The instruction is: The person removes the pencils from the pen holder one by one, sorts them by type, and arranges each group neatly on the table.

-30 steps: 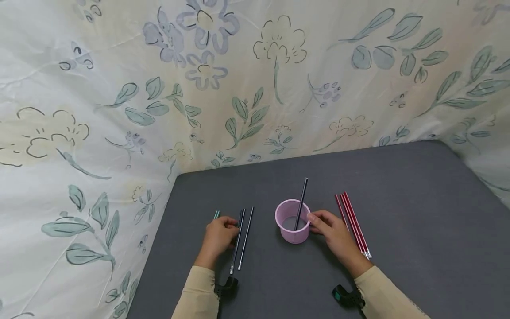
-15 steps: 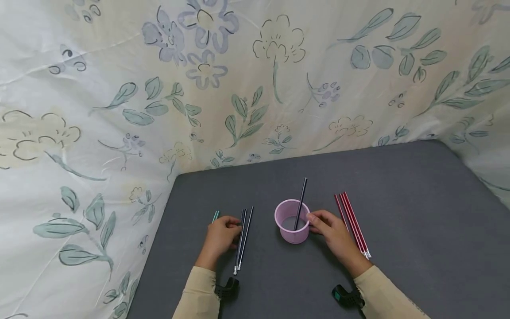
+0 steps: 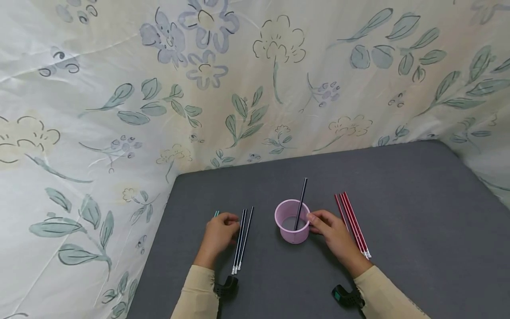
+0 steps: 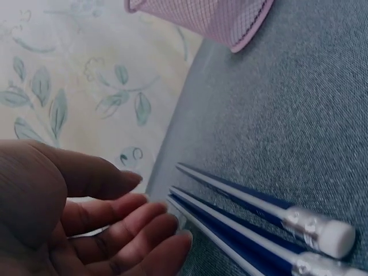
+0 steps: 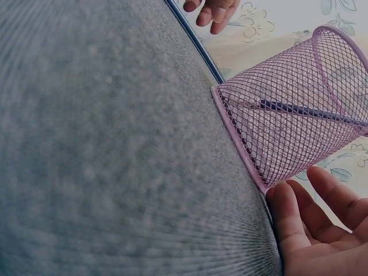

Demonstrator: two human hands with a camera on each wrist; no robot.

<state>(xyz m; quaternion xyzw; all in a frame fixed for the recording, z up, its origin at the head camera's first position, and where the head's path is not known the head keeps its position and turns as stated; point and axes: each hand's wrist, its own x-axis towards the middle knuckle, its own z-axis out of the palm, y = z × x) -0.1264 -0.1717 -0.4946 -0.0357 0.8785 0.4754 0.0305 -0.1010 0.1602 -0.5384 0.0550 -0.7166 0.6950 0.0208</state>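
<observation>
My left hand (image 3: pixel 218 230) is beside three dark blue striped pencils (image 3: pixel 241 241), fingers loosely bent and holding nothing. In the left wrist view, the pencils' white erasers (image 4: pixel 336 238) point toward the camera, and the left fingertips (image 4: pixel 183 237) hover near the shafts. A pink mesh pencil cup (image 3: pixel 294 235) stands upright in the middle, with one blue pencil (image 3: pixel 303 191) leaning inside it. My right hand (image 3: pixel 332 230) rests against the cup's right side with its fingers outside the mesh. In the right wrist view, a fingertip (image 5: pixel 282 192) is at the cup's base.
Red pencils (image 3: pixel 354 223) lie to the right, partly behind the right hand. Ends of teal pencils (image 3: pixel 217 213) show past the left hand. The dark grey tabletop (image 3: pixel 418 212) meets a floral cloth (image 3: pixel 279 119) at its back and left edges.
The left hand slid the blue pencils closer together, so three now lie side by side, then drew back slightly left. The right hand and cup stayed almost still.
</observation>
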